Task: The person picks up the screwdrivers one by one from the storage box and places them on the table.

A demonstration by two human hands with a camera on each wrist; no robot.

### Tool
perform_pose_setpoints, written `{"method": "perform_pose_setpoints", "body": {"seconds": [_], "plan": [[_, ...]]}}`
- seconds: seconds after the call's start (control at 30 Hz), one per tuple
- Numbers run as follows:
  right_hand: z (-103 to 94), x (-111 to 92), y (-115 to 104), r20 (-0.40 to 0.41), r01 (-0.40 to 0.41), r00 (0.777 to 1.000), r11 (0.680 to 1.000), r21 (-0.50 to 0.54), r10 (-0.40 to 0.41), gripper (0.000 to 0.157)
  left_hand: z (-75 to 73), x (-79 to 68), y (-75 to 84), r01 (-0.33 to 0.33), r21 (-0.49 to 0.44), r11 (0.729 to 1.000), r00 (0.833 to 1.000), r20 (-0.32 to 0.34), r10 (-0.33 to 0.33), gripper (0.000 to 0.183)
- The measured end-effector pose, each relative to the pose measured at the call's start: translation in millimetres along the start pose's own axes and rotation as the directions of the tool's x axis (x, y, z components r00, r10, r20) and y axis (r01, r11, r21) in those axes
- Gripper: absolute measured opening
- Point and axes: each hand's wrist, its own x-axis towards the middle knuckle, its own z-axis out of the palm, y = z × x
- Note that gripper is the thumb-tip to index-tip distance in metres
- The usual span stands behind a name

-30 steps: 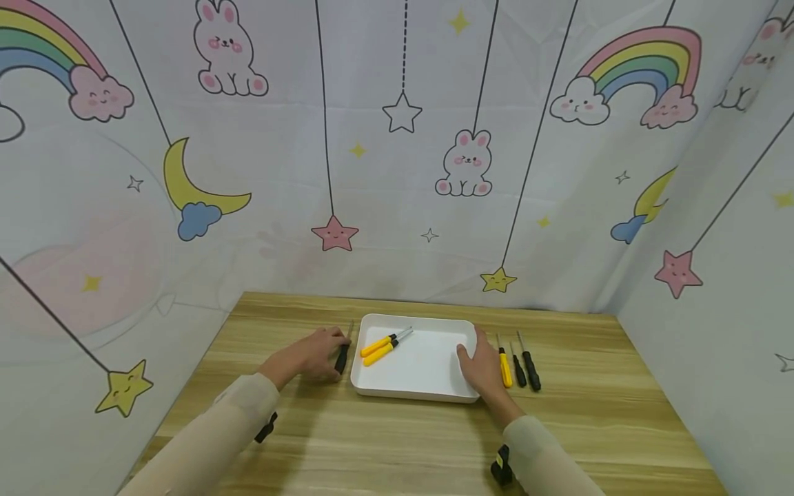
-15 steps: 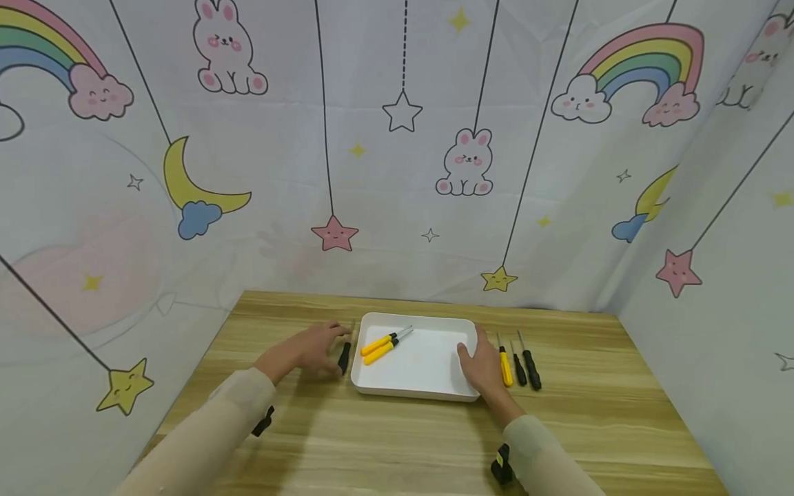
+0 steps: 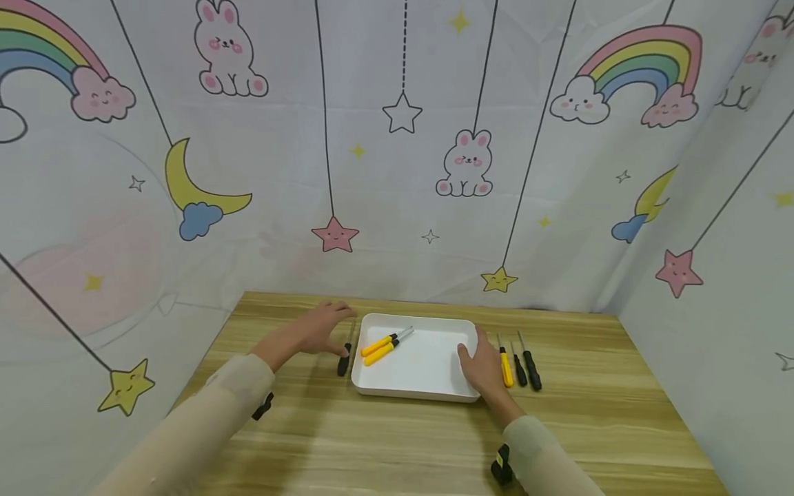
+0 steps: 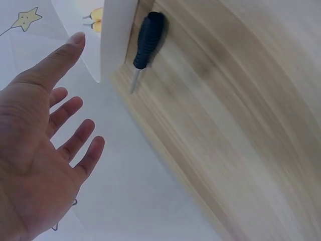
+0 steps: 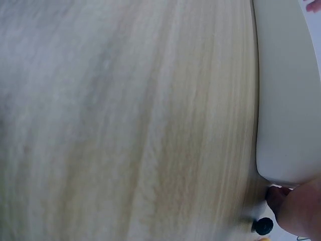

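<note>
My left hand (image 3: 313, 329) hovers left of a white tray (image 3: 428, 362), fingers spread and holding nothing. Beneath and beside it, a black-handled screwdriver (image 3: 344, 362) lies on the table along the tray's left wall; the left wrist view shows this screwdriver (image 4: 149, 40) apart from the open palm (image 4: 37, 140). On the tray's right side, my right hand (image 3: 485, 368) grips the wall, thumb inside and fingers outside. Two yellow-handled screwdrivers (image 3: 381, 353) lie slanted in the tray's left part. The right wrist view catches the tray's outer wall (image 5: 286, 95) and part of the hand (image 5: 301, 211).
Right of the tray lie a yellow-handled screwdriver (image 3: 506, 369), a small black one (image 3: 519, 372) and a longer black one (image 3: 531, 372). The wooden table (image 3: 384, 441) ends at a patterned cloth backdrop (image 3: 397, 172), which also hangs at both sides.
My left hand has let go of the black screwdriver, opened, and moved up and away from it. The right hand and tray stay put.
</note>
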Motion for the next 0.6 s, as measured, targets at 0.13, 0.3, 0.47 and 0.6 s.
{"method": "perform_pose_setpoints", "body": {"seconds": [0.13,0.3,0.47,0.6], "plan": [[-0.4,1,0,-0.002,-0.006,1.0,1.0,0.001,0.006,0.068,-4.3,3.9,8.6,0.003,0.0,1.0,1.0,-0.003,-0.003,0.084],[-0.5,1,0,0.001,-0.007,1.0,1.0,0.004,0.007,0.069,-5.7,7.4,18.2,-0.013,0.006,1.0,1.0,0.004,0.013,0.081],[-0.7,0,-1,0.001,-0.017,1.0,1.0,-0.003,0.017,0.069,-3.8,11.7,22.7,-0.028,0.023,0.999,1.0,0.002,0.028,0.081],[-0.5,0,-2,0.007,-0.032,0.999,0.999,-0.006,0.032,0.069,0.0,15.7,27.0,-0.023,0.031,0.999,1.0,0.014,0.022,0.08]]}}
